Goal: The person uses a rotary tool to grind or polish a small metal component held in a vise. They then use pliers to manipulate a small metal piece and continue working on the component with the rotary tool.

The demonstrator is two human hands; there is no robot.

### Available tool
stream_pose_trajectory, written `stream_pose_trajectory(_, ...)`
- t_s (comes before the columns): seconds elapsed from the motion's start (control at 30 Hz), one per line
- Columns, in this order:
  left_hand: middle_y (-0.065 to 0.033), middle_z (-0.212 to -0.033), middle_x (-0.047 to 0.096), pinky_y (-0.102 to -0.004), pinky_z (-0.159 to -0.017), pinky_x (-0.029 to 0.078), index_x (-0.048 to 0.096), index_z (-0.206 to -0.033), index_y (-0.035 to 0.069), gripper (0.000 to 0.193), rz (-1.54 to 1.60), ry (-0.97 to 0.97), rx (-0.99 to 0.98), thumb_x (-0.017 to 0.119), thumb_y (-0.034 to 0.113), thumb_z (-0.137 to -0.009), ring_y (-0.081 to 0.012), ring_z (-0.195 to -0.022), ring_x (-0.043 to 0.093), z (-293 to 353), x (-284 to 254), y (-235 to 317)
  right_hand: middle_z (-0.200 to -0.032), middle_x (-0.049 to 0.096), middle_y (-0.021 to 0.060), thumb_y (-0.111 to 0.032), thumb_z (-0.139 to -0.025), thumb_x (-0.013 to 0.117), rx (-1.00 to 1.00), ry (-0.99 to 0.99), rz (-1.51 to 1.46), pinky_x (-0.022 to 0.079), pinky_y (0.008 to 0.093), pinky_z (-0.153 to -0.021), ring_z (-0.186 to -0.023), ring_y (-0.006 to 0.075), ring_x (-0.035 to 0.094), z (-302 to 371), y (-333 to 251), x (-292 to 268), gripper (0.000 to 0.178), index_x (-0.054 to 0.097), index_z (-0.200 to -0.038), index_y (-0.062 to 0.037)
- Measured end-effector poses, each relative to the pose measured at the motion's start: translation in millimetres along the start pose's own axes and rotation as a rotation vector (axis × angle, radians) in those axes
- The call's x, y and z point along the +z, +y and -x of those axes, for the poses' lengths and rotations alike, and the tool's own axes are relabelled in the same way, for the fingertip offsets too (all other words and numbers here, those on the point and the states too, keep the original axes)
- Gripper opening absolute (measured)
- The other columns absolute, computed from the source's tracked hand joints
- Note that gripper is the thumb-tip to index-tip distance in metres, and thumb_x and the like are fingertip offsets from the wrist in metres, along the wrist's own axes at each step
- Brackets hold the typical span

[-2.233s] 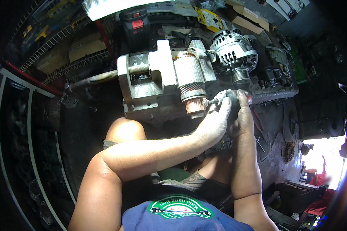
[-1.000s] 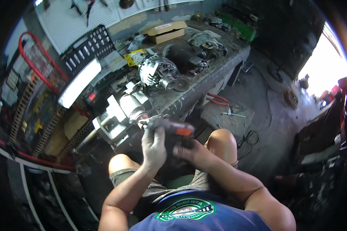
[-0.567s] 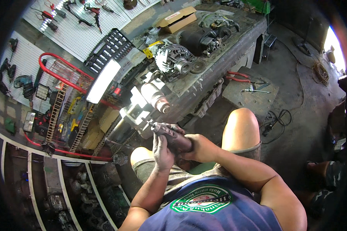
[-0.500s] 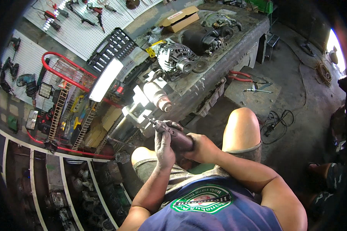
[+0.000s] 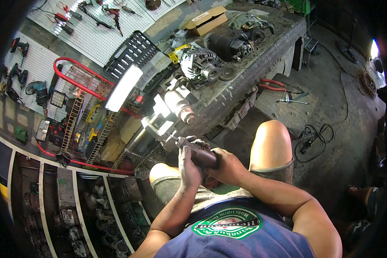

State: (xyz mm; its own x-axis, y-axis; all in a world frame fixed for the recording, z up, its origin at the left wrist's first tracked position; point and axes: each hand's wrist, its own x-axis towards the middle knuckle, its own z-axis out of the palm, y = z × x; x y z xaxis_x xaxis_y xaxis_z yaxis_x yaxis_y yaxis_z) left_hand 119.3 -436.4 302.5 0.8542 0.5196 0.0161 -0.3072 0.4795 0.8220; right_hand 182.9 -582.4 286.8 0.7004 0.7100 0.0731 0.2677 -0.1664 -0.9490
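Between my two hands, above my lap, is a dark cylindrical part (image 5: 206, 158) with a narrow stepped end pointing up and left. My left hand (image 5: 190, 171) is wrapped round its front, thumb along the near side and dark-smudged fingertips over the far side. My right hand (image 5: 228, 167) grips the thicker rear end. Just beyond the narrow tip, a metal cylinder with a coppery end (image 5: 180, 108) is held in a brightly lit vise (image 5: 155, 124). I cannot make out exactly what kind of part I hold.
On the workbench (image 5: 245, 69) lie an alternator (image 5: 198, 64), a black motor (image 5: 228, 45), a cardboard box (image 5: 206, 21) and a socket set (image 5: 131, 53). A lit lamp panel (image 5: 124, 88) stands by a red-framed rack (image 5: 79, 90). Red-handled pliers (image 5: 273, 85) and a coiled cable (image 5: 311, 142) lie at right.
My left hand now covers more of the part's front, and the slots seen there before are hidden. The right hand keeps its grip. The whole view has shifted slightly.
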Motion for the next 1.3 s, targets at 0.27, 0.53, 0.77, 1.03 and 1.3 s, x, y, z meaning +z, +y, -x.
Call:
stream_pose_trajectory(0.27, -0.0131, -0.115, 0.064, -0.0427, -0.098, 0.056, 0.051, -0.129, 0.005, 0.029, -0.011, -0.051, -0.065, 0.055, 0.024, -0.107, -0.0263, -0.107, 0.066, -12, 8, -1, -0.108, 0.070, 0.0273, -0.025, -0.082, 0.082, 0.027, 0.013, 0.011, 0.055, 0.0502, -0.093, -0.109, 0.0462, 0.068, -4, 5, -2, 0.045, 0.061, -0.114, -0.0019)
stream_pose_trajectory(0.53, -0.0122, -0.112, 0.065, -0.0433, -0.098, 0.055, 0.052, -0.130, 0.005, 0.027, -0.330, -0.060, -0.039, 0.058, 0.010, -0.104, -0.0255, -0.108, 0.066, -18, 0, 3, -0.110, 0.072, 0.0278, -0.022, -0.081, 0.086, 0.077, 0.039, -0.117, 0.058, 0.0482, -0.092, -0.105, 0.0407, 0.073, -6, 16, 3, 0.048, 0.063, -0.116, 0.0006)
stream_pose_trajectory(0.77, -0.0118, -0.124, 0.066, -0.0453, -0.096, 0.056, 0.051, -0.144, 0.004, 0.047, -0.303, -0.119, -0.033, 0.060, 0.023, -0.101, -0.0267, -0.107, 0.067, -34, 6, 1, -0.106, 0.074, 0.0212, -0.024, -0.084, 0.083, -0.024, 0.089, -0.076, 0.057, 0.0442, -0.088, -0.100, 0.0360, 0.073, -16, 21, -1, 0.050, 0.063, -0.124, -0.0008)
stream_pose_trajectory(1.03, -0.0202, -0.154, 0.049, -0.0485, -0.120, 0.040, 0.023, -0.167, 0.006, 0.084, -0.633, -0.399, 0.359, 0.068, 0.024, -0.098, -0.0339, -0.146, 0.045, -44, 31, 49, -0.128, 0.068, 0.0240, -0.027, -0.079, 0.088, -0.150, 0.482, -0.138, 0.055, 0.0426, -0.102, -0.120, 0.0280, 0.068, -45, -14, -70, 0.076, 0.055, -0.142, 0.0005)
stream_pose_trajectory(1.3, -0.0160, -0.157, 0.051, -0.0461, -0.122, 0.034, 0.035, -0.162, 0.005, 0.066, -0.956, 0.051, 0.559, 0.061, 0.008, -0.102, -0.0277, -0.147, 0.047, -67, -82, 135, -0.093, 0.064, -0.0033, -0.013, -0.093, 0.082, -0.332, 0.856, -0.173, 0.049, 0.0246, -0.068, -0.078, 0.0066, 0.057, -62, 20, -226, 0.018, 0.069, -0.104, -0.0082)
